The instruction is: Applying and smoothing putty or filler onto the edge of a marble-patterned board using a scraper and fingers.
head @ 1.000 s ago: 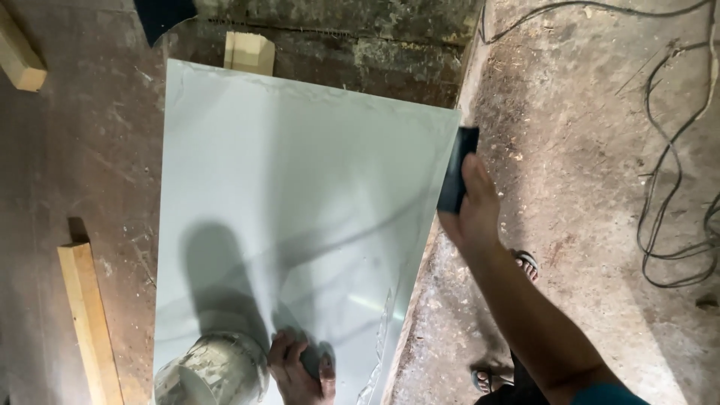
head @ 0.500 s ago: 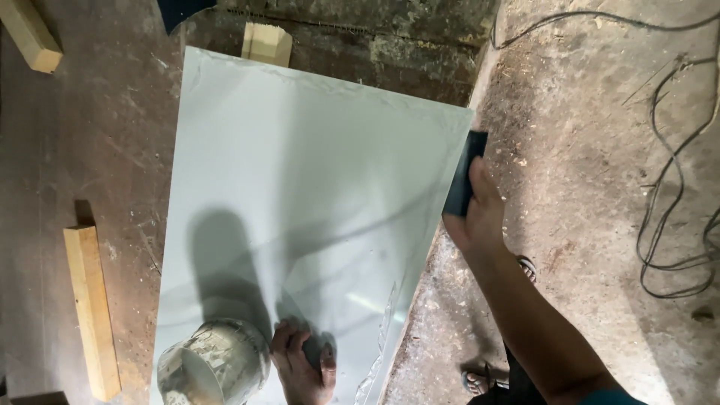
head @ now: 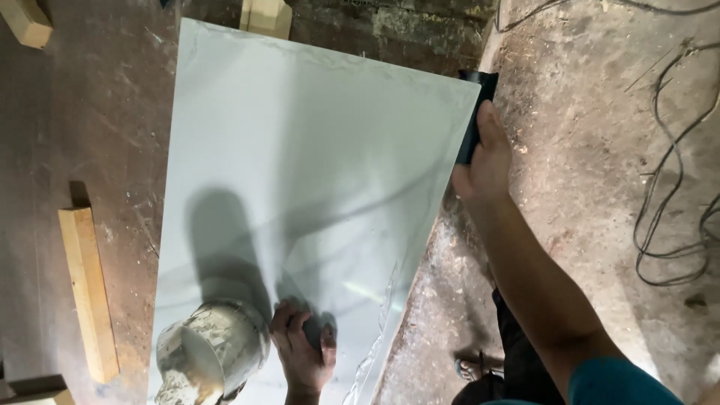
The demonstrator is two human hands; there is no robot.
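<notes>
A large pale grey-white panel (head: pixel 300 150) lies flat on a dirty floor. My right hand (head: pixel 484 161) is at the panel's right edge near the far corner, shut on a dark flat scraper-like tool (head: pixel 472 105) pressed against that edge. My left hand (head: pixel 304 352) rests on the near part of the panel, fingers curled around a small dark object (head: pixel 315 330) that I cannot identify. Right beside that hand, to its left, a paste-smeared round tin (head: pixel 206 352) stands on the panel.
A wooden batten (head: pixel 88 289) lies on the floor left of the panel. Wood blocks sit at the far left (head: pixel 26 21) and under the far edge (head: pixel 266 15). Black cables (head: pixel 675 180) loop on the floor at right. A sandalled foot (head: pixel 469 369) is below.
The view has drifted, so the tin and my left hand show more fully. Both hands keep their places and grips on the panel.
</notes>
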